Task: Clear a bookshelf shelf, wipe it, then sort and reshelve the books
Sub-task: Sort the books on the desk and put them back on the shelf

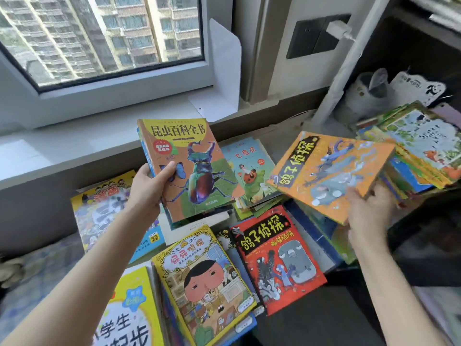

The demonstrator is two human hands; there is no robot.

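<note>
You're at the sorting step. Your left hand [147, 186] grips the orange-and-green beetle-cover paperback [192, 168], and your right hand [369, 211] pinches the orange pigeon-detective paperback [329, 176]. Both are held above the spread piles. Next, probably lay the orange one on the matching red pigeon-detective paperback [277, 258].

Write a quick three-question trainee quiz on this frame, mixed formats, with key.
1. Multiple choice: the book gripped by the left hand shows on its cover A) a beetle, B) a train, C) a whale.
2. True or false: the right hand holds nothing.
3. Fill in: the white bookend stands on the ____.
Key: 1 A. 2 false, it grips the orange book. 3 windowsill.
</note>
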